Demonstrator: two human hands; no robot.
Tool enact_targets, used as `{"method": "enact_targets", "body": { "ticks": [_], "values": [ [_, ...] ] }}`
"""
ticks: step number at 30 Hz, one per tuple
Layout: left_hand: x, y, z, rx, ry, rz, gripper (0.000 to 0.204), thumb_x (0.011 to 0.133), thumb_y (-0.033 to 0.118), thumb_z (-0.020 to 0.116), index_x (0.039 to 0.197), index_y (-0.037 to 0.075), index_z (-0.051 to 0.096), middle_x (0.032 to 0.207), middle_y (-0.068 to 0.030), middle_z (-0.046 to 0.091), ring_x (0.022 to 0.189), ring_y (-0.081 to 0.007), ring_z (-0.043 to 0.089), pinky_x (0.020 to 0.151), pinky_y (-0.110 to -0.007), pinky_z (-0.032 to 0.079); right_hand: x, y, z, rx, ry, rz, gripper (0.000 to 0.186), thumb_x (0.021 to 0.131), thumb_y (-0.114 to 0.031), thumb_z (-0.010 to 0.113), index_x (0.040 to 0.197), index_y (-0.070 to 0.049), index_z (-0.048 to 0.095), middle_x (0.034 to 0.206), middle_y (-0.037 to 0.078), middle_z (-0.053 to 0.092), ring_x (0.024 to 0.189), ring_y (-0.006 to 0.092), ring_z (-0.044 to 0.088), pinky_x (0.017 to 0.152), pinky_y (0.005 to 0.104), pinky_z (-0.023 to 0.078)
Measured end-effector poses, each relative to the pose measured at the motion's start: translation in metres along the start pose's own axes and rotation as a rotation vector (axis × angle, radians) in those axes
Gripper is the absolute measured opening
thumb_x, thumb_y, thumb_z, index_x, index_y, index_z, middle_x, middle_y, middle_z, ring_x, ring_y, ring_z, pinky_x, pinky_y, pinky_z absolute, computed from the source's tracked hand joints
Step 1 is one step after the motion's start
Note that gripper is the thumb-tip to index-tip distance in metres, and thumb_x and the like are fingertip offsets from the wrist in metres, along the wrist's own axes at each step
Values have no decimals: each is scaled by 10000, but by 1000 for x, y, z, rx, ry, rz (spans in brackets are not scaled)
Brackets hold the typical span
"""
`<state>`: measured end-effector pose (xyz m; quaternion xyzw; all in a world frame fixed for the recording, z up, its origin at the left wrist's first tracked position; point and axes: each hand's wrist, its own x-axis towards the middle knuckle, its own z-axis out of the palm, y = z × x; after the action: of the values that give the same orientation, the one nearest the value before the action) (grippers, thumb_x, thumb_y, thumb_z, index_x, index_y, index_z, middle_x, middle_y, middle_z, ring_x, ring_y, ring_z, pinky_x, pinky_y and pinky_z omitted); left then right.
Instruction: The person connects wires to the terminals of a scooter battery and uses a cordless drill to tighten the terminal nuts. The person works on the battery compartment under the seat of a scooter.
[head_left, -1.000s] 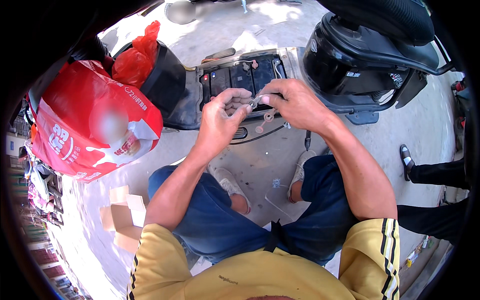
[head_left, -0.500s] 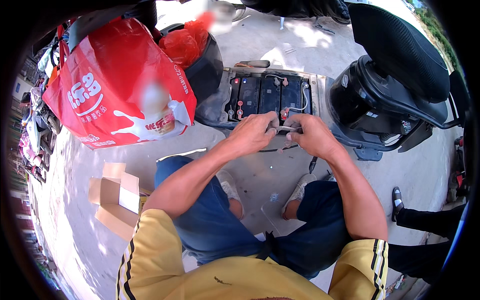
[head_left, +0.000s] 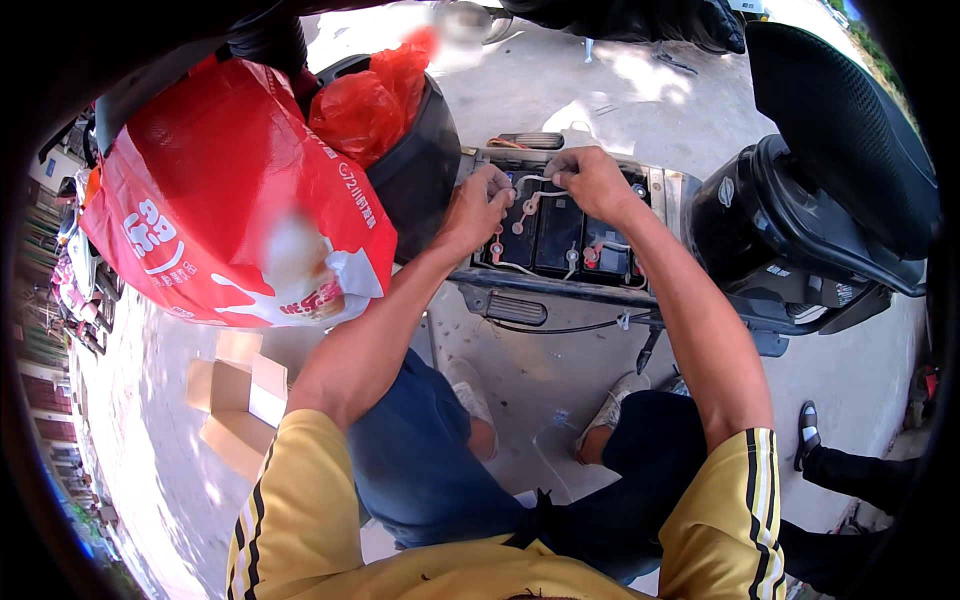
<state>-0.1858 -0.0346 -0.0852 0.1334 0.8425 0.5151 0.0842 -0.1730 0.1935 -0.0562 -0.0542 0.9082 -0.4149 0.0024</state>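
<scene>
Several black batteries (head_left: 556, 228) lie side by side in the open floor compartment of an electric scooter. A short whitish cable (head_left: 532, 178) arches over their far end, between my two hands. My right hand (head_left: 597, 185) pinches it near its right end, and a second light lead with a pale reddish terminal cap (head_left: 530, 206) dangles just below those fingers. At the compartment's far left corner my left hand (head_left: 478, 208) is closed, thumb and fingertips at the cable's left end. Along the near side a red terminal cap (head_left: 591, 254) and another light cable (head_left: 513, 266) sit on the batteries.
A big red printed bag (head_left: 240, 190) and a black bin-like front part with a red plastic bag (head_left: 370, 105) stand left. The scooter's black seat (head_left: 835, 125) is tilted up at right. An open cardboard box (head_left: 235, 400) lies on the ground. Another person's foot (head_left: 808, 430) shows at right.
Both hands have moved from the near edge of the compartment to its far side and spread apart. A light cable now spans between them. The view has shifted slightly.
</scene>
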Motion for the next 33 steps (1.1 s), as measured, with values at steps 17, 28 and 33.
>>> {"method": "enact_targets", "body": {
  "ticks": [17,28,33],
  "values": [
    [45,-51,9,566,276,312,155,945,43,680,1090,4,716,1057,-189,701,1029,-386,681,898,-465,531,84,68,48,484,1,264,201,835,-33,745,1016,14,819,873,161,774,800,203,721,722,365,548],
    [45,-49,5,782,208,298,132,895,8,694,1010,8,758,985,-196,641,999,-409,644,866,-497,517,84,60,49,-120,-135,-140,211,862,-91,703,1055,-53,779,1082,177,734,970,420,711,878,477,565],
    [44,-47,7,806,199,257,139,888,5,697,1015,5,755,1003,-199,630,1011,-410,639,885,-503,517,76,52,60,-384,-23,-262,123,881,-39,658,947,-57,760,1136,149,666,1019,392,710,854,486,585]
  ]
}}
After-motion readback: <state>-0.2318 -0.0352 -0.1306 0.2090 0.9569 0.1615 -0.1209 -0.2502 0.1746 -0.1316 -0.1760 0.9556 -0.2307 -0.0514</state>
